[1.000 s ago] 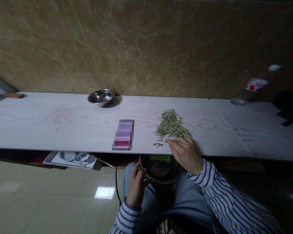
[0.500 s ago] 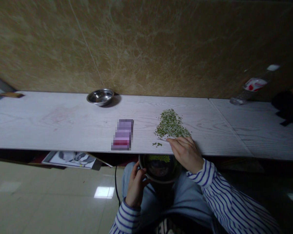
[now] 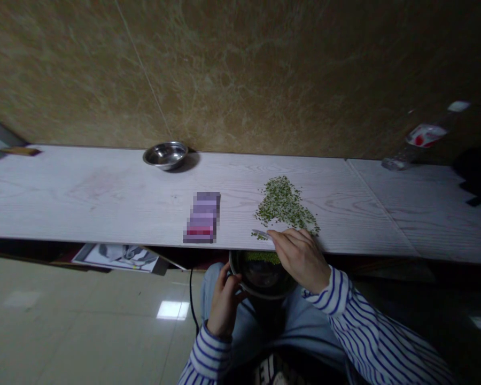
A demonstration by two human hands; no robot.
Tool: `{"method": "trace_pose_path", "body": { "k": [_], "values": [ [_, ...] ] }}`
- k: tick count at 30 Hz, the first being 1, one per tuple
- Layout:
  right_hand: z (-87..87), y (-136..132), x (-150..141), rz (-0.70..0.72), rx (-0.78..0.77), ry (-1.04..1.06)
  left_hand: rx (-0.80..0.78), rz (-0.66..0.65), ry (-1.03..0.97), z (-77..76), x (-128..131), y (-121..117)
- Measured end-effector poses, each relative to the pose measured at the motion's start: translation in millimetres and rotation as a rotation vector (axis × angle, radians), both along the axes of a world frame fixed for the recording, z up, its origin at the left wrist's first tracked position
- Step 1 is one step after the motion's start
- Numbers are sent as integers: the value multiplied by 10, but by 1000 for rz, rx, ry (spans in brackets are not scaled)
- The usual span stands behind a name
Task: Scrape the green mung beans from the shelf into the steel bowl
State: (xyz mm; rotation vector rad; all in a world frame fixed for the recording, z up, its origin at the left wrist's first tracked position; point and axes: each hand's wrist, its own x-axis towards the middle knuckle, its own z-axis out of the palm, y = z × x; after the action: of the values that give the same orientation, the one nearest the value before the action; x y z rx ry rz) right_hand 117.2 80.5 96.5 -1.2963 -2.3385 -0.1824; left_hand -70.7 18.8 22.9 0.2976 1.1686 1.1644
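My left hand (image 3: 224,299) grips the left rim of a round metal bowl (image 3: 260,293), held at my lap just below the table's front edge. Small green beans lie in the far part of that bowl. Above its right side my right hand (image 3: 300,255), fingers closed, pinches a thin pale strip-like tool (image 3: 260,233); its exact kind is unclear. The tool's tip is over a few loose beans near the table edge. Beyond the hand, a wide patch of green beans (image 3: 284,200) is spread over the table. My right hand hides part of the bowl's rim.
On the whitish wood table (image 3: 116,214) lies a phone-shaped, pixelated purple object (image 3: 202,218). An empty steel bowl (image 3: 166,156) stands by the wall. A clear plastic bottle (image 3: 419,140) and a black item (image 3: 479,174) are at the right. An open drawer (image 3: 118,258) juts out at left.
My right hand has shifted slightly left and toward me, bringing the pale tool over the small cluster of beans. My left hand keeps its hold on the bowl. The view has tilted slightly.
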Motion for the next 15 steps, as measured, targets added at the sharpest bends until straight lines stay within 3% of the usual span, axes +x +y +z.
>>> {"method": "trace_pose_path", "body": {
  "k": [6, 15],
  "values": [
    [-31, 92, -41, -9, 32, 11, 16, 0, -8, -2, -22, -11],
    [16, -35, -49, 146, -48, 54, 13, 5, -3, 7, -49, -12]
  ]
}}
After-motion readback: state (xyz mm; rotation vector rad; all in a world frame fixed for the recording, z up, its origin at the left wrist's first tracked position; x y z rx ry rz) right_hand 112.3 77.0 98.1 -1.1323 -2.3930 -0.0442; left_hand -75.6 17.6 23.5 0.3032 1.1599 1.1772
